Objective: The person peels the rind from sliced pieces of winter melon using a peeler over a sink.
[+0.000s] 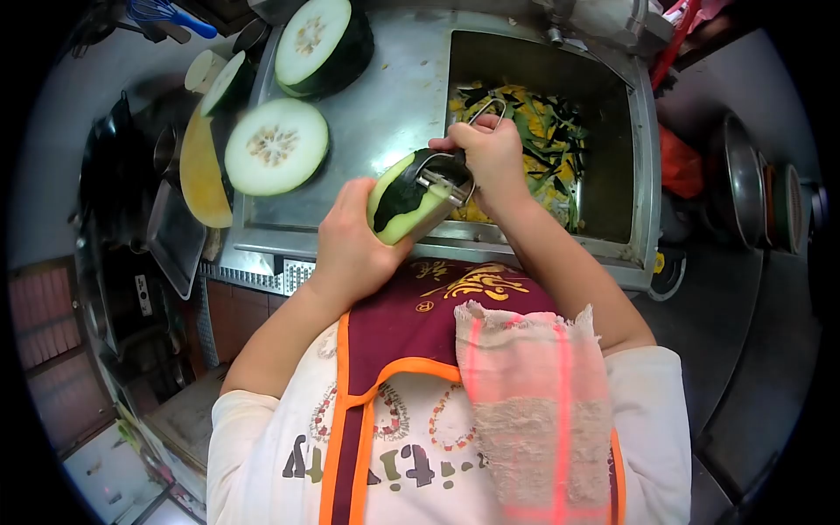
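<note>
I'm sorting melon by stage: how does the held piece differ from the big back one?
The held piece is partly peeled; the back piece looks unpeeled. The left hand grips the held piece; the back piece rests on the counter, cut face up. Both show dark rind.

Bright glare on steel; dark, fisheye-curved edges.

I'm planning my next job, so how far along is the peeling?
Partway, it seems. Done: dark green and yellow peelings lie in the sink, and the melon piece in the left hand has pale, peeled areas. In hand: the right hand works the peeler over it. Left: its dark rind patch, and probably the big cut melon at the back, which has its rind.
</note>
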`<state>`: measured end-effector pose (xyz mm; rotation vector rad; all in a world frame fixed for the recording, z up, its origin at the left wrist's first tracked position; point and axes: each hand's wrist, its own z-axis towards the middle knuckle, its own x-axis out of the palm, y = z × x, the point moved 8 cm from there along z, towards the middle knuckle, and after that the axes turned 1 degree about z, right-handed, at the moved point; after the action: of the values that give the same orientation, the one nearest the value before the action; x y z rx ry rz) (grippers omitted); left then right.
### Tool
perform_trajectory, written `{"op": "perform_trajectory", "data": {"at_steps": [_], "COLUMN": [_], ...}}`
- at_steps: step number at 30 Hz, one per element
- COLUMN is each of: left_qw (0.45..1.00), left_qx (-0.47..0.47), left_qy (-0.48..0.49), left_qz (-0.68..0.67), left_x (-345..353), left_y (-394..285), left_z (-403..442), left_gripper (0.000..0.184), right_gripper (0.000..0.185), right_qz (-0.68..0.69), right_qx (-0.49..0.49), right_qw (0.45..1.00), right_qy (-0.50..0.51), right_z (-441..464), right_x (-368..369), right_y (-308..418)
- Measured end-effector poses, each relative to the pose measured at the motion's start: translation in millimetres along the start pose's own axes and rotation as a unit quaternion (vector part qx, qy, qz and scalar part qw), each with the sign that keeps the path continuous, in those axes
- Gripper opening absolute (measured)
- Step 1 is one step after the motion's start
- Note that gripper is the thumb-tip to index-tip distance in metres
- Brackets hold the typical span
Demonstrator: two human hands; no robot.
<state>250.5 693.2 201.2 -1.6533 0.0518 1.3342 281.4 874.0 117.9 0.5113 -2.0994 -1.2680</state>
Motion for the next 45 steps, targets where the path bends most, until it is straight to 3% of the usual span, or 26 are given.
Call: {"op": "perform_trajectory", "data": {"at_steps": [2, 3, 4, 7, 9, 10, 12, 14, 15, 17, 19, 24, 30, 33, 39, 42, 43, 44, 45], "left_qw": [1.0, 0.999, 1.0, 0.999, 0.998, 0.998, 0.996, 0.993, 0.992, 0.991, 0.989, 0.997, 0.998, 0.998, 0.998, 0.998, 0.997, 0.997, 0.998], "left_qx": [0.015, 0.023, 0.027, 0.048, 0.067, 0.063, 0.065, 0.07, 0.075, 0.099, 0.136, 0.022, 0.029, 0.031, 0.038, 0.005, -0.007, -0.012, -0.016], "left_qy": [0.002, 0.004, 0.002, -0.011, -0.017, -0.01, 0.007, 0.017, 0.018, 0.007, -0.015, 0.069, 0.056, 0.052, 0.051, 0.068, 0.074, 0.071, 0.065], "left_qz": [0.015, 0.023, 0.007, -0.01, 0.016, 0.023, 0.065, 0.091, 0.096, 0.087, 0.058, 0.003, -0.014, -0.003, -0.011, -0.007, -0.007, -0.004, -0.002], "left_x": [0, 0, 0, 0, -2, -2, -3, -3, -2, 0, 2, 7, 7, 9, 10, 9, 9, 7, 6], "left_y": [-2, -3, -3, -3, -12, -16, -31, -41, -44, -45, -43, -28, -27, -25, -25, -20, -18, -17, -15], "left_z": [-1, -4, -8, -12, -11, -9, -3, 1, 4, 7, 8, 3, 5, 2, -1, 0, 1, 0, 2], "left_gripper": [0.055, 0.055, 0.055, 0.055, 0.055, 0.055, 0.055, 0.056, 0.057, 0.06, 0.063, 0.065, 0.052, 0.046, 0.043, 0.043, 0.043, 0.043, 0.042], "right_gripper": [0.022, 0.016, 0.01, 0.007, 0.006, 0.007, 0.027, 0.024, 0.046, 0.056, 0.055, 0.054, 0.049, 0.049, 0.049, 0.051, 0.048, 0.036, 0.022], "right_qz": [0.039, -0.21, -0.438, -0.215, -0.058, 0.023, 0.081, 0.035, 0.012, -0.06, -0.08, -0.092, -0.246, -0.235, -0.167, -0.066, -0.323, -0.376, -0.118], "right_qx": [0.058, -0.052, -0.157, -0.021, 0.158, 0.108, 0.056, 0.02, 0.028, -0.004, -0.012, 0.003, -0.114, -0.126, -0.114, -0.071, -0.134, -0.169, 0.028], "right_qw": [0.997, 0.97, 0.855, 0.967, 0.98, 0.991, 0.995, 0.999, 0.999, 0.997, 0.995, 0.995, 0.963, 0.963, 0.977, 0.993, 0.917, 0.879, 0.983], "right_qy": [0.015, -0.11, -0.228, -0.136, -0.104, -0.08, -0.01, 0.025, 0.016, 0.05, 0.049, 0.038, 0.013, -0.046, -0.059, -0.069, -0.193, -0.239, -0.141], "right_z": [23, 39, 47, 64, 43, 46, 29, 12, -15, -22, -21, -25, -55, -44, -29, 9, 7, 24, 34], "right_x": [-24, -70, -108, -157, -121, -101, -55, -17, 1, 17, 18, 14, 25, 10, -5, -39, -61, -92, -100], "right_y": [-30, -39, -50, -117, -71, -45, 14, 38, 49, 33, 29, 28, 53, 45, 27, 4, 29, 13, -19]}}
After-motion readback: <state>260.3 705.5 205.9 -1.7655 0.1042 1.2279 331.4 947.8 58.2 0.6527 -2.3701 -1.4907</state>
